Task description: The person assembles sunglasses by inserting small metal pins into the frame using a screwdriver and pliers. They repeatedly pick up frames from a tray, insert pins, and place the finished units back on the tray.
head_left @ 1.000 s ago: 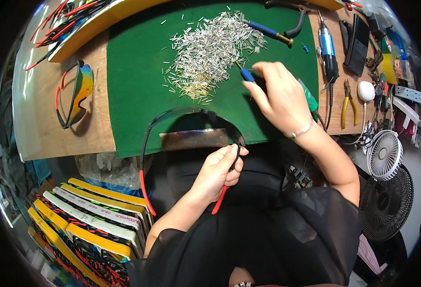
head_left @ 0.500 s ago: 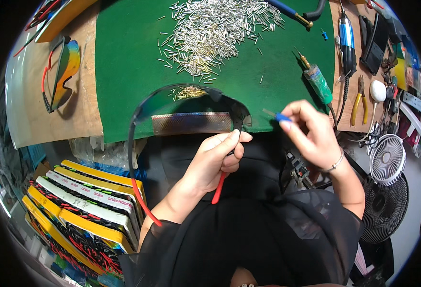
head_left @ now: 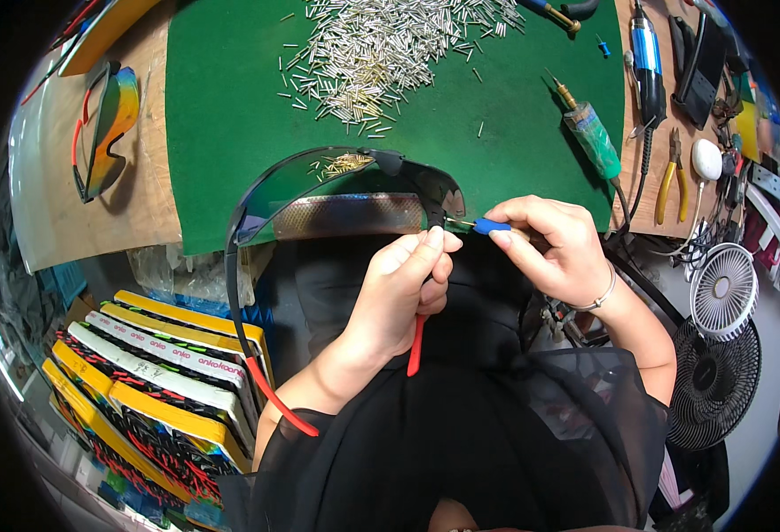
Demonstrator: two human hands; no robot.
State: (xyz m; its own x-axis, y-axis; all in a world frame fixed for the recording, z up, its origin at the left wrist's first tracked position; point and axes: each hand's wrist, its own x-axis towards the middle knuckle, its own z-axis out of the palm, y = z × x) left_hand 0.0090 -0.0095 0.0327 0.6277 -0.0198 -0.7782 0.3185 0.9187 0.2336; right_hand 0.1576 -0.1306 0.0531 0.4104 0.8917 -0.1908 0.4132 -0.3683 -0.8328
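Head view: your left hand (head_left: 410, 288) is pinching the black-and-red glasses (head_left: 390, 162) by their right corner, the red temple ends (head_left: 416, 346) pointing near. Your right hand (head_left: 567, 248) is holding a blue-handled screwdriver (head_left: 492, 227) between thumb and fingers, its tip meeting that same corner. Farther off, a green-handled tool (head_left: 592, 140) is lying at right on the green mat (head_left: 230, 115), and silver pins (head_left: 381, 53) are lying heaped beyond.

Grn mat (head_left: 230, 89) w/ slvr pins (head_left: 372, 62)

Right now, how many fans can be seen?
2: a white fan at the far right, and a black fan just below it in the picture, its top partly covered. Others may be hidden.
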